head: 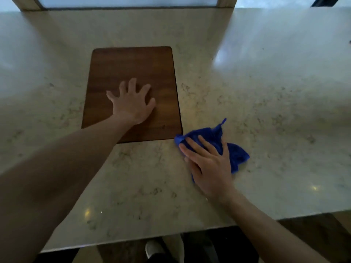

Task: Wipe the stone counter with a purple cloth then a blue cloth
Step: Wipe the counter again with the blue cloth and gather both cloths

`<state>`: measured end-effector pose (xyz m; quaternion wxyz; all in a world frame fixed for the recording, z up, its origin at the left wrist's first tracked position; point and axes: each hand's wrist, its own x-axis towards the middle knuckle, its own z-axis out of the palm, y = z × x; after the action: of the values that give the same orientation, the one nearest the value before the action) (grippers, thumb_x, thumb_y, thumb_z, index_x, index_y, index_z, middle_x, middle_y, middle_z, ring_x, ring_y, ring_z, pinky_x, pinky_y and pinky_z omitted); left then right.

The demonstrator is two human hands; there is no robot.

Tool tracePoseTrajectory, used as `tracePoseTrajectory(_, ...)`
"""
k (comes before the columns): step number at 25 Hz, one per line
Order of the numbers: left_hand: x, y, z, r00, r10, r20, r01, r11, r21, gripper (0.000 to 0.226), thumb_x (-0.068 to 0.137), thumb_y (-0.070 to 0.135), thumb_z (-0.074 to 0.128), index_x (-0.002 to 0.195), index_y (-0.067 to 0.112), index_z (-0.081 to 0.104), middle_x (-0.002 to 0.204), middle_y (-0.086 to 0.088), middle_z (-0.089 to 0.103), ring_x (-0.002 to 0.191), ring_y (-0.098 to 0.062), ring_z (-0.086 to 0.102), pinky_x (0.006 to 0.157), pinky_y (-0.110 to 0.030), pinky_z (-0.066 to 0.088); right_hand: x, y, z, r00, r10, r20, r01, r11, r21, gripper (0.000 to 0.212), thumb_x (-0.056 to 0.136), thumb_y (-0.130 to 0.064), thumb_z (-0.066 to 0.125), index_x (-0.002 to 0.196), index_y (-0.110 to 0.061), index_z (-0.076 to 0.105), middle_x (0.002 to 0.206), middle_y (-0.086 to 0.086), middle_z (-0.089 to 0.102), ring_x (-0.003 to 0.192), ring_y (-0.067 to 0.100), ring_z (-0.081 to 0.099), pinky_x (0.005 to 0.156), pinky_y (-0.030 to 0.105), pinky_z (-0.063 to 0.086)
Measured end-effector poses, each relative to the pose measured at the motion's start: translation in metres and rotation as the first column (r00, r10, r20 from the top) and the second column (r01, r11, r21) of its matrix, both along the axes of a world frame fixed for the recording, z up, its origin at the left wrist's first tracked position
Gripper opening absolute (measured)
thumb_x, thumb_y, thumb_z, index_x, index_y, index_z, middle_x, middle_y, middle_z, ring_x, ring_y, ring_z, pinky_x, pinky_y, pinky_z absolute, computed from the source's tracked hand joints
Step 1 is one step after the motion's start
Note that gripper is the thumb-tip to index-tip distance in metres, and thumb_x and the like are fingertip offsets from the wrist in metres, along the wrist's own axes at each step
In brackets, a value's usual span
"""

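A crumpled blue cloth (235, 151) lies on the pale speckled stone counter (266, 92), just right of the wooden board's near corner. My right hand (207, 164) presses flat on the cloth with straight fingers pointing up and left; part of the cloth is hidden under the palm. My left hand (133, 102) rests flat with spread fingers on a dark wooden board (133, 65) set in the counter's middle. No purple cloth is in view.
The counter's near edge (152, 238) runs below my arms, with dark floor and a shoe (153, 248) beneath it. A wooden frame with a pale panel (129, 1) stands at the far edge. Bare counter spreads to the left and right.
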<state>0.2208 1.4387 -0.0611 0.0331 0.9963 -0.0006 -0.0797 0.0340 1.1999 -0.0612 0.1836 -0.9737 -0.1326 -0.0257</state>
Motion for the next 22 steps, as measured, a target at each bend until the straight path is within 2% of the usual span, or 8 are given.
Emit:
tracePoseTrajectory(3, -0.04, 0.011, -0.006, 1.0, 0.011, -0.015, -0.011, 1.0, 0.01, 0.06, 0.093, 0.068, 0.022, 0.148, 0.045, 0.021, 0.163, -0.002, 0.017, 0.149, -0.036, 0.013, 0.109, -0.076, 0.014, -0.076, 0.002, 0.0, 0.999, -0.034, -0.007, 0.035, 0.999, 0.023, 0.037, 0.099, -0.039, 0.048, 0.135, -0.043, 0.056, 0.143, -0.019, 0.051, 0.141, 0.015, 0.041, 0.114, 0.065, 0.018)
tracePoseTrajectory(6, -0.06, 0.014, -0.012, 1.0, 0.024, -0.008, -0.024, 1.0, -0.003, 0.058, 0.093, 0.068, 0.021, 0.147, 0.047, 0.019, 0.162, -0.001, 0.017, 0.149, -0.035, 0.012, 0.109, -0.077, 0.013, -0.142, 0.005, -0.005, 0.999, -0.026, -0.02, 0.025, 0.999, -0.03, 0.041, 0.095, -0.041, 0.054, 0.136, -0.045, 0.054, 0.146, -0.022, 0.048, 0.14, 0.014, 0.042, 0.109, 0.064, 0.028)
tracePoseTrajectory(10, -0.07, 0.014, -0.019, 1.0, 0.017, 0.007, -0.017, 1.0, -0.019, 0.06, 0.091, 0.069, 0.014, 0.148, 0.049, 0.014, 0.163, 0.0, 0.013, 0.15, -0.034, 0.006, 0.108, -0.078, 0.01, -0.166, 0.006, -0.005, 0.998, -0.06, -0.026, 0.055, 0.987, -0.154, 0.043, 0.093, -0.044, 0.052, 0.136, -0.045, 0.054, 0.147, -0.018, 0.047, 0.137, 0.018, 0.046, 0.099, 0.06, 0.039)
tracePoseTrajectory(13, -0.06, 0.014, -0.016, 1.0, -0.02, -0.003, 0.02, 1.0, 0.005, 0.062, 0.089, 0.072, 0.01, 0.148, 0.053, 0.007, 0.164, 0.002, 0.008, 0.151, -0.033, 0.002, 0.108, -0.079, 0.006, -0.131, 0.004, -0.004, 0.988, -0.144, -0.052, 0.131, 0.969, -0.208, 0.05, 0.095, -0.049, 0.044, 0.145, -0.045, 0.043, 0.152, -0.017, 0.041, 0.142, 0.022, 0.039, 0.107, 0.067, 0.028)
tracePoseTrajectory(16, -0.066, 0.014, -0.022, 0.998, -0.03, 0.048, 0.027, 0.998, 0.06, 0.064, 0.089, 0.073, 0.001, 0.15, 0.054, -0.001, 0.164, 0.002, 0.005, 0.151, -0.033, 0.002, 0.108, -0.078, 0.006, -0.051, 0.003, -0.002, 0.974, -0.212, -0.078, 0.189, 0.954, -0.233, 0.05, 0.101, -0.049, 0.031, 0.15, -0.04, 0.036, 0.155, -0.014, 0.037, 0.147, 0.026, 0.029, 0.112, 0.07, 0.017)
tracePoseTrajectory(19, -0.068, 0.016, -0.02, 0.998, -0.044, 0.043, 0.041, 0.997, 0.063, 0.065, 0.091, 0.073, 0.002, 0.152, 0.052, 0.007, 0.163, -0.002, 0.014, 0.15, -0.035, 0.011, 0.107, -0.078, 0.013, 0.057, 0.0, -0.005, 0.986, -0.156, -0.059, 0.139, 0.964, -0.227, 0.048, 0.105, -0.049, 0.021, 0.151, -0.04, 0.031, 0.157, -0.013, 0.034, 0.149, 0.026, 0.024, 0.114, 0.069, 0.011)
tracePoseTrajectory(22, -0.07, 0.017, -0.015, 0.999, -0.043, 0.01, 0.043, 0.998, 0.046, 0.065, 0.092, 0.072, 0.008, 0.153, 0.05, 0.013, 0.164, -0.003, 0.017, 0.151, -0.035, 0.013, 0.108, -0.078, 0.013, 0.179, -0.009, -0.012, 0.995, -0.083, -0.047, 0.074, 0.982, -0.174, 0.049, 0.104, -0.051, 0.014, 0.151, -0.044, 0.026, 0.159, -0.016, 0.03, 0.15, 0.023, 0.018, 0.116, 0.067, 0.003)
